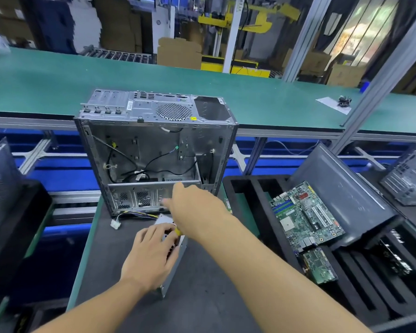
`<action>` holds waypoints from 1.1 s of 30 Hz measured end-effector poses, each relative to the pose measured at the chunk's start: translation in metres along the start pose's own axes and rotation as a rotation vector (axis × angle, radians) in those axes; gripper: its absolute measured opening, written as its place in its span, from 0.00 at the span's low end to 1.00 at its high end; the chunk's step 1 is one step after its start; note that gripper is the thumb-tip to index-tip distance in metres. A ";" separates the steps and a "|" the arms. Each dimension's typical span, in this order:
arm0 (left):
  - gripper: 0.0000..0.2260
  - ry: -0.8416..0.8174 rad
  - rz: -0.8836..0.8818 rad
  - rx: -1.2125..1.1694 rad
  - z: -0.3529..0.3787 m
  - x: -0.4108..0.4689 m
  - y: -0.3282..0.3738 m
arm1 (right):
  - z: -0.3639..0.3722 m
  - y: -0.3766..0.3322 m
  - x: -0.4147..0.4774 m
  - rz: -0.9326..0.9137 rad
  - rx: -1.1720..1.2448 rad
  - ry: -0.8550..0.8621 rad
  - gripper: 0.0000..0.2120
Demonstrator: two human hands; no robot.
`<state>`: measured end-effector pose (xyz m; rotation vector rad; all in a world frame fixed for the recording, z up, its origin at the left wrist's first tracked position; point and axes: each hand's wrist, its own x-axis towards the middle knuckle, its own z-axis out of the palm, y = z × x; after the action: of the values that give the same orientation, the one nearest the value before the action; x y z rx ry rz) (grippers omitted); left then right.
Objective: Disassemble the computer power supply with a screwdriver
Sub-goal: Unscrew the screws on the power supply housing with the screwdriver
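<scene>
Holding a motherboard point(305, 215), the foam tray point(253, 188) flanks the power supply point(165, 219).

- The computer case point(154, 150) stands at the far end of the work mat point(202, 296), its open side facing near; the conveyor belt point(58, 75) runs across behind it.
- The power supply point(164, 219) lies on the mat just near of the case; a cable connector point(115, 223) lies to its far left, by the case's foot.
- The left hand point(151, 255) holds the power supply from above; the right hand point(192, 207), between it and the case, grips the screwdriver point(177, 231).
- Right of the mat sits a slotted tray point(250, 188); in it lie the motherboard point(305, 215) and, nearer, a smaller board point(318, 265); a panel point(346, 200) leans over the tray's right part.
</scene>
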<state>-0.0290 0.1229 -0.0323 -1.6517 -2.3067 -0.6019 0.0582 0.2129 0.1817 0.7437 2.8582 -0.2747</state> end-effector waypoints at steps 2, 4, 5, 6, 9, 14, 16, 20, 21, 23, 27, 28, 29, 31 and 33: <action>0.05 -0.002 -0.006 -0.007 0.000 0.001 0.000 | -0.001 0.002 0.002 -0.023 0.068 -0.025 0.04; 0.06 -0.002 -0.015 -0.011 -0.002 0.001 0.001 | -0.005 0.003 0.005 -0.048 0.131 -0.140 0.05; 0.06 0.000 -0.018 -0.011 -0.002 0.001 0.001 | -0.009 0.003 0.004 -0.052 0.149 -0.201 0.08; 0.06 0.000 -0.021 -0.012 -0.002 0.000 0.001 | -0.011 0.003 0.004 -0.045 0.154 -0.232 0.10; 0.07 -0.003 -0.023 -0.017 -0.003 0.001 0.001 | -0.007 0.000 0.006 0.036 0.125 -0.174 0.16; 0.09 -0.026 -0.047 -0.043 -0.004 0.001 0.001 | -0.003 -0.002 0.011 -0.042 0.032 -0.100 0.06; 0.10 -0.036 -0.058 -0.047 -0.004 0.002 0.001 | -0.006 -0.001 0.011 -0.085 0.066 -0.181 0.05; 0.10 -0.086 -0.106 -0.086 -0.005 0.001 0.001 | -0.004 -0.003 0.008 -0.009 0.004 -0.169 0.15; 0.10 -0.093 -0.112 -0.099 -0.005 0.000 0.001 | -0.001 -0.005 0.007 0.030 -0.075 -0.125 0.18; 0.10 -0.117 -0.121 -0.132 -0.006 -0.001 0.001 | 0.001 -0.007 0.007 0.044 -0.215 -0.035 0.18; 0.07 -0.151 -0.176 -0.256 -0.008 0.007 -0.001 | -0.005 -0.003 0.011 -0.019 -0.090 -0.077 0.20; 0.06 -0.154 -0.210 -0.316 -0.009 0.009 -0.003 | -0.007 -0.001 0.011 -0.041 -0.036 -0.119 0.18; 0.04 -0.163 -0.235 -0.365 -0.009 0.010 -0.005 | -0.007 0.000 0.010 -0.050 0.005 -0.155 0.17; 0.03 -0.174 -0.237 -0.416 -0.009 0.011 -0.008 | -0.003 0.003 0.008 -0.029 0.048 -0.157 0.14; 0.01 -0.164 -0.253 -0.457 -0.010 0.010 -0.009 | 0.004 0.003 0.009 0.003 0.056 -0.075 0.14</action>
<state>-0.0416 0.1242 -0.0211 -1.6455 -2.6702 -1.1623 0.0529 0.2188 0.1753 0.7313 2.7887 -0.3755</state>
